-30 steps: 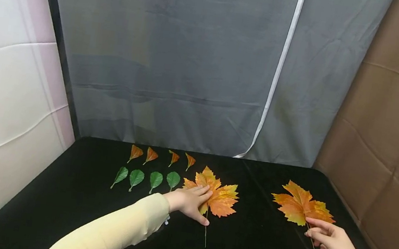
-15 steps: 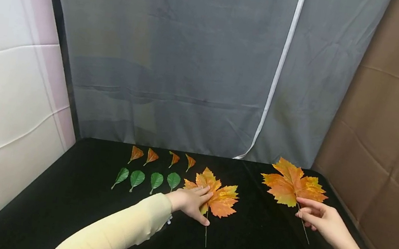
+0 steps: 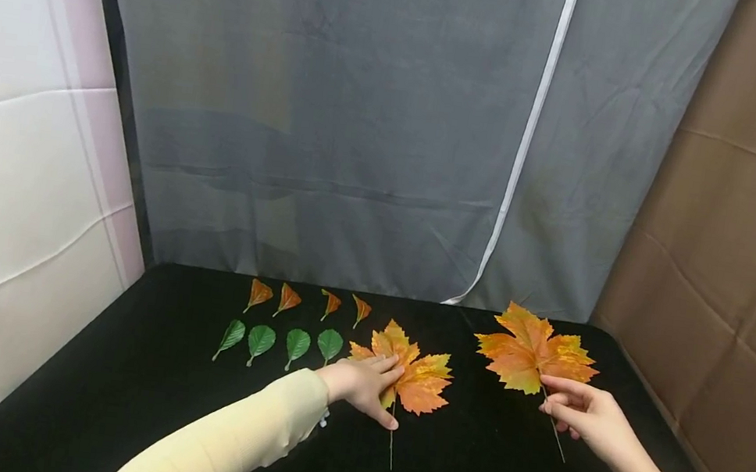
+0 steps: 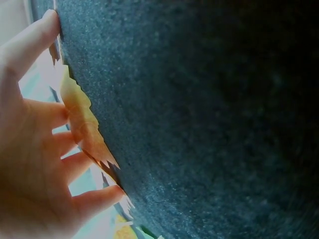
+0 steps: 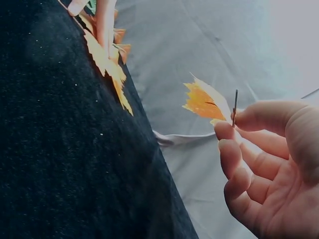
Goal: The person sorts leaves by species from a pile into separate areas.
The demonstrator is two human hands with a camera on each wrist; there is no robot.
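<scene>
We have a black cloth table (image 3: 118, 393) with two big orange maple leaves on the go: one maple leaf (image 3: 420, 379) lies flat near the middle, and our left hand (image 3: 363, 385) presses on it with straight, slightly spread fingers, while the second maple leaf (image 3: 530, 353) is held up off the cloth to the right, our right hand (image 3: 579, 414) pinching its thin stem (image 5: 235, 107) between thumb and forefinger, the other fingers loosely curled. We judge these leaves near weightless, thin and floppy, easy to crease or flutter, so the stem just under the blade looks the safest hold, and a flat palm the way to pin one down. Behind the flat leaf sit a row of small green leaves (image 3: 280, 340) and a row of small orange leaves (image 3: 306, 300)
</scene>
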